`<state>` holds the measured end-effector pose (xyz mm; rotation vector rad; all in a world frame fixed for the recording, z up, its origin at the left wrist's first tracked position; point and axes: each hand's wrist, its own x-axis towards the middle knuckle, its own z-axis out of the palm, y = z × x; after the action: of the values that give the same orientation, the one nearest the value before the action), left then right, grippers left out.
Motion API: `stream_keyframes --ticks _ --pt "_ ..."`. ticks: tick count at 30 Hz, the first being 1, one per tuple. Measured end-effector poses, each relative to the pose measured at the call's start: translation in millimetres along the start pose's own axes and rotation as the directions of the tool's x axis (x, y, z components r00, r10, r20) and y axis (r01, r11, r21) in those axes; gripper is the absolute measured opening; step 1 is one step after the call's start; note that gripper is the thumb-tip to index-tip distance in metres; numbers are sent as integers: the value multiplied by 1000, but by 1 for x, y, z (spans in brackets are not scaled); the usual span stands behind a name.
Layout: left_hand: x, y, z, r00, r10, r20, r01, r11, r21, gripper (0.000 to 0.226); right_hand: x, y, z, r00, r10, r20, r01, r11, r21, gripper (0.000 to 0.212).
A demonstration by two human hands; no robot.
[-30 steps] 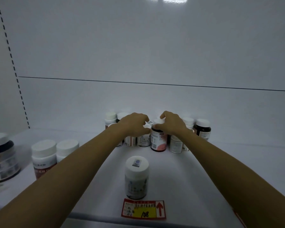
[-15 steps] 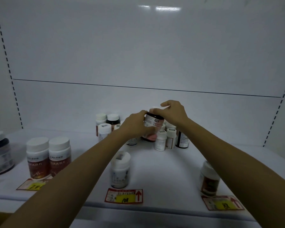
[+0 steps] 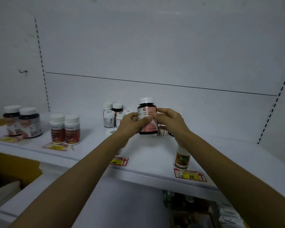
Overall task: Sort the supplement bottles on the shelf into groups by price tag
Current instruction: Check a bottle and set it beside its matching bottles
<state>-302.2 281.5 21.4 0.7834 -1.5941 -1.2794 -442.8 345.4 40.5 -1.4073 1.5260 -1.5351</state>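
Hovering upright above shelf (image 3: 155, 156), dark bottle (image 3: 147, 111) gripped between hands, left (image 3: 130, 125) and right (image 3: 170, 121)

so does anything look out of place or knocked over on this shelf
Nothing is spilled or tipped. The mixed cluster of small bottles at the back stands far from any price tag, unlike the red-labelled pair up front. The left hand and right hand hold a dark bottle upright in front of it.
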Motion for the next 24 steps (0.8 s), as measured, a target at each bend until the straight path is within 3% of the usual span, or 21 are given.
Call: stream_keyframes --ticks 6,13,17,24 --pt "-33 -1 -2 999 -32 -41 30 998 -58 39 -27 7 7 996 7 84 -12 998 60 37" --pt "-73 -4 3 995 -77 -63 68 990 -127 35 -64 21 26 997 -71 38 60 969 241 29" --pt "-98 -22 5 990 -122 -76 111 984 -138 22 -92 46 39 996 -49 69 25 948 316 42" --pt "-113 -42 6 989 -137 -59 126 978 -167 28 -110 62 47 998 -67 22 58 954 294 50"
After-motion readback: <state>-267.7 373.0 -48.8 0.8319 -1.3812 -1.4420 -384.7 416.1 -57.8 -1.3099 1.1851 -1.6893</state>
